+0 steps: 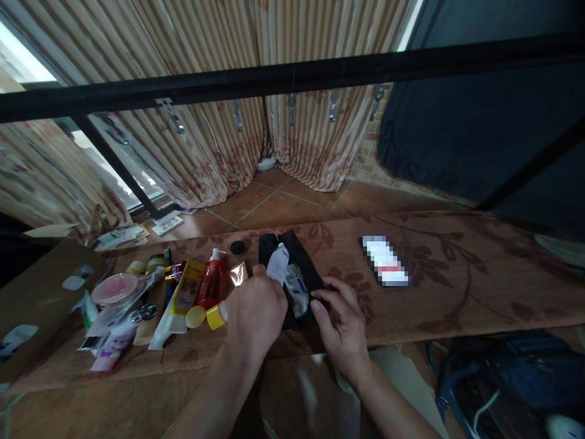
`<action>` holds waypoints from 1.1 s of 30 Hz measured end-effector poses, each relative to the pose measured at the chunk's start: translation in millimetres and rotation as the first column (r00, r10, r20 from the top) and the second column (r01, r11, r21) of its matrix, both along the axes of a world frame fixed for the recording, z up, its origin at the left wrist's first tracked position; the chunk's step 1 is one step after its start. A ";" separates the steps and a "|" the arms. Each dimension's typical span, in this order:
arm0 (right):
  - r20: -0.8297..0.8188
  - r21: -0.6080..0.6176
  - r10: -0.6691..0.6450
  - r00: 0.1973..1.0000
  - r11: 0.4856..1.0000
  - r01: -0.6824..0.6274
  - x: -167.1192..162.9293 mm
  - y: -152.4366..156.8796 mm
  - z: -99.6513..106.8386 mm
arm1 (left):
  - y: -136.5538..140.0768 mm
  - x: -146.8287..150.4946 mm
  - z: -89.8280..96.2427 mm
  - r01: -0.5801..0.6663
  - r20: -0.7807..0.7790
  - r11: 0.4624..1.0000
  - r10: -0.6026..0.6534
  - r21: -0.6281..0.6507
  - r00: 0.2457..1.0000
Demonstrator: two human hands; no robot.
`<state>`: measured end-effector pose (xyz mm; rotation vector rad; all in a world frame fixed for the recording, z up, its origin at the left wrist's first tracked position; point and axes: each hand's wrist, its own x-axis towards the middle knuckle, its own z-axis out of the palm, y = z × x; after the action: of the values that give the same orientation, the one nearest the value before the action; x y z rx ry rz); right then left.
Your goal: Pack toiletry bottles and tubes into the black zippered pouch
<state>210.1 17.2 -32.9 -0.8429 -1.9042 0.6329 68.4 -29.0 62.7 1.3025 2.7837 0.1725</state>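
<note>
A small black pouch (304, 259) lies opened on the patterned cloth in front of me. Inside it are a white tube (278, 263) and a clear packet with blue print (297, 289). My left hand (258, 305) is closed at the pouch's left side, over the white tube's lower end; its fingertips are hidden, so what they grip does not show. With thumb and fingers, my right hand (340, 317) pinches the pouch's right edge. Left of the pouch are a red pump bottle (212, 280), a copper-coloured box (238, 274) and a yellow-capped container (216, 316).
Several toiletries crowd the left, including a yellow-and-white tube (185, 296) and a pink round container (115, 289). A cardboard box (50, 292) stands at far left. Right of the pouch lies a phone (384, 262). A black rail (292, 73) with hanging clips crosses behind.
</note>
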 end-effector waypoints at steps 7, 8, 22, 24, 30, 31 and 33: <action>-0.032 -0.031 0.037 0.999 0.999 -0.038 0.8 -0.4 1.2 | 11.4 8.7 4.5 0.118 0.343 0.964 -0.197 0.238 0.919; -0.039 -0.042 0.037 0.999 0.998 -0.038 1.4 -0.2 1.0 | 7.5 5.3 3.7 0.112 0.398 0.946 -0.232 0.303 0.888; -0.166 -0.101 -0.025 0.986 0.995 0.008 0.3 0.9 -5.3 | -41.8 3.1 -62.1 -0.297 0.549 0.617 -0.266 0.728 0.793; -0.164 -0.137 -0.048 0.985 0.990 0.026 -0.3 3.3 -9.0 | -45.8 7.0 -67.3 -0.281 0.531 0.598 -0.293 0.750 0.795; -0.195 -0.456 -0.112 0.974 0.890 0.011 -4.8 8.5 -14.8 | -63.3 12.3 -85.8 -0.314 0.621 0.633 -0.345 0.707 0.704; -0.200 -0.544 -0.133 0.971 0.839 0.003 -5.4 9.0 -15.1 | -67.6 11.1 -89.7 -0.335 0.631 0.629 -0.328 0.701 0.703; -0.231 -0.717 -0.191 0.954 0.696 -0.034 -6.1 10.3 -16.9 | -78.4 4.1 -97.0 -0.389 0.635 0.608 -0.257 0.692 0.729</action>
<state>204.0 27.5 -49.9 -1.2258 -1.3144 1.4189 72.5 -107.3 -34.3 0.8625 2.0491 1.7079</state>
